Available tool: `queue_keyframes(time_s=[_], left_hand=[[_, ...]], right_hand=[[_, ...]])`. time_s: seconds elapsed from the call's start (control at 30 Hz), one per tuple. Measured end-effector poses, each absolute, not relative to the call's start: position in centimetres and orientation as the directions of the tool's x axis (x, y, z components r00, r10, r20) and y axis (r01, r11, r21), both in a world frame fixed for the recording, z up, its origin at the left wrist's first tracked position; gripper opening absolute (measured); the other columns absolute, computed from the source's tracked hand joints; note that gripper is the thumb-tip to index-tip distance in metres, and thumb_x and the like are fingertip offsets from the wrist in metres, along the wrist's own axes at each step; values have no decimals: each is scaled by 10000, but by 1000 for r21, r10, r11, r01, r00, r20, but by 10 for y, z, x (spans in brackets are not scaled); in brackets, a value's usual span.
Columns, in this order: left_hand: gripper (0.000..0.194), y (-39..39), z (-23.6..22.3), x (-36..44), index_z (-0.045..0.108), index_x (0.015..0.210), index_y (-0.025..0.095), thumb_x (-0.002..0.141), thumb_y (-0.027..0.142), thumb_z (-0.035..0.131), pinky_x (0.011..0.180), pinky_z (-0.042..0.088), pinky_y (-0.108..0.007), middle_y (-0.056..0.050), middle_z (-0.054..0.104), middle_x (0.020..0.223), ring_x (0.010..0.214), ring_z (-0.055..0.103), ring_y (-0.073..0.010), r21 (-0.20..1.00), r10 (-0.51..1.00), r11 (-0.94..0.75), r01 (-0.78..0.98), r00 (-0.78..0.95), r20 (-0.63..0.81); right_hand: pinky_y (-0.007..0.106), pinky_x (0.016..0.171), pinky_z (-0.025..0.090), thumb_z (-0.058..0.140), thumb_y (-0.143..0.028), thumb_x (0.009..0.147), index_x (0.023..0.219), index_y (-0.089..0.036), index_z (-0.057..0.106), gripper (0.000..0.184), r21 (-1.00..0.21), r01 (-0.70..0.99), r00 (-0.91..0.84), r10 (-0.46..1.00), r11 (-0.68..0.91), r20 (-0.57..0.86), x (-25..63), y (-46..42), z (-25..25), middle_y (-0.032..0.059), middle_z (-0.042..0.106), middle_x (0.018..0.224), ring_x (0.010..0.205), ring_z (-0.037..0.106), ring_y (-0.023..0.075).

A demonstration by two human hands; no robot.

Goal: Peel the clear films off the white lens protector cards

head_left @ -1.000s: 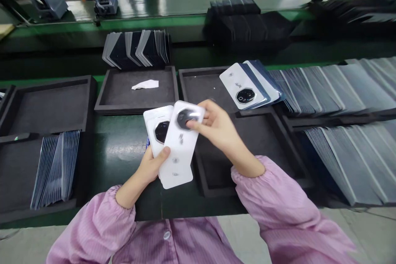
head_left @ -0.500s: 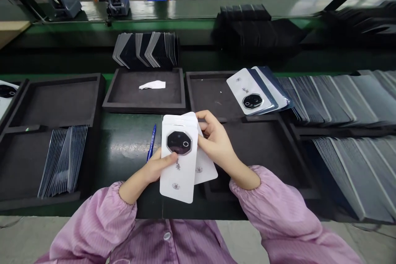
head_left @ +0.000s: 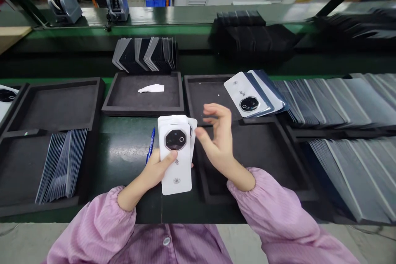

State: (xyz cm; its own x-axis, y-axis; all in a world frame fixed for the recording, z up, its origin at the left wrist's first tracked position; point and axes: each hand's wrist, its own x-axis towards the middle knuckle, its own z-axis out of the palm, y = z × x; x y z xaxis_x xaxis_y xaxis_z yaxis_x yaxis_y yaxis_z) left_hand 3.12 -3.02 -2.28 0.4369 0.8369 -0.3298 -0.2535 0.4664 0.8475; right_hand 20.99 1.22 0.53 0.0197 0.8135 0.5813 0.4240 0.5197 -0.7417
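Two hands in view. The left hand (head_left: 154, 169) is clamped on a small stack of phone backs (head_left: 176, 169), thumb on top by the camera window, held over the middle of the worktop (head_left: 123, 140) near its front edge. At least three backs, but they overlap too much for a proper count. The right hand (head_left: 220, 144) is open and let go, thumb away from the fingers. Its thumb tip is right at the stack's right edge; can't tell if it touches.

One pen (head_left: 151, 144) just left of the stack, lower end hidden by the left hand. One paper scrap (head_left: 151, 88) in the small tray (head_left: 142, 113). Two white backs (head_left: 247, 90) lean at the right end of the upper tray (head_left: 204, 95), maybe more underneath. Two rows on the right (head_left: 355, 173), both cut off by the frame, too tightly packed to count.

Open room: bare worktop between the pen and the left tray (head_left: 52, 105), plus the lower tray (head_left: 256, 152) right of the hands.
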Motion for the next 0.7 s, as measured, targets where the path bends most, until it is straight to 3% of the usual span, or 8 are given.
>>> queue_keyframes(time_s=[0.07, 0.13, 0.23, 0.4, 0.57, 0.7], left_hand=[[596, -30, -24, 31, 736, 937, 97, 781, 671, 688, 659, 593, -331, -142, 779, 811, 738, 754, -281, 892, 836, 435, -123, 424, -349], [575, -30, -25, 31, 733, 896, 101, 811, 663, 645, 645, 583, -322, -136, 776, 815, 731, 742, -270, 923, 841, 385, 1, 412, -351], [452, -27, -22, 30, 715, 894, 115, 847, 551, 607, 643, 571, -316, -113, 767, 828, 750, 724, -260, 947, 865, 274, 165, 389, -318], [227, -21, -16, 31, 690, 787, 147, 693, 352, 660, 686, 573, -321, -76, 754, 784, 754, 713, -261, 927, 902, 76, 368, 371, -221], [225, -24, -27, 32, 710, 764, 184, 705, 389, 639, 686, 594, -329, -54, 764, 730, 707, 732, -275, 909, 960, -63, 412, 275, -58], [329, -19, -42, 28, 689, 619, 209, 746, 512, 661, 685, 603, -321, -53, 730, 609, 671, 733, -297, 893, 967, -71, 445, 249, -48]], right_hand=[[440, 908, 403, 689, -336, 919, 1100, -303, 653, 188, -416, 612, -183, 632, 672, 753, 213, 14, 11, 51, 658, 1117, 1041, 590, 254], [431, 891, 357, 689, -263, 926, 993, -294, 708, 75, -220, 650, -365, 553, 727, 749, 215, 17, 14, 29, 696, 1037, 952, 608, 221], [390, 845, 354, 620, -242, 977, 910, -243, 718, 119, -237, 613, -461, 585, 754, 668, 218, 20, 14, 22, 719, 939, 863, 628, 176], [338, 780, 375, 606, -274, 988, 902, -186, 687, 147, -277, 590, -558, 631, 758, 539, 224, 21, 22, 39, 705, 870, 817, 618, 173], [304, 768, 397, 710, -276, 916, 887, -182, 668, 107, -284, 672, -617, 729, 684, 296, 223, 18, 35, 31, 683, 913, 879, 626, 174], [288, 746, 424, 691, -351, 931, 892, -177, 657, 181, -205, 698, -634, 725, 686, 270, 220, 21, 37, 22, 670, 929, 868, 621, 158]])
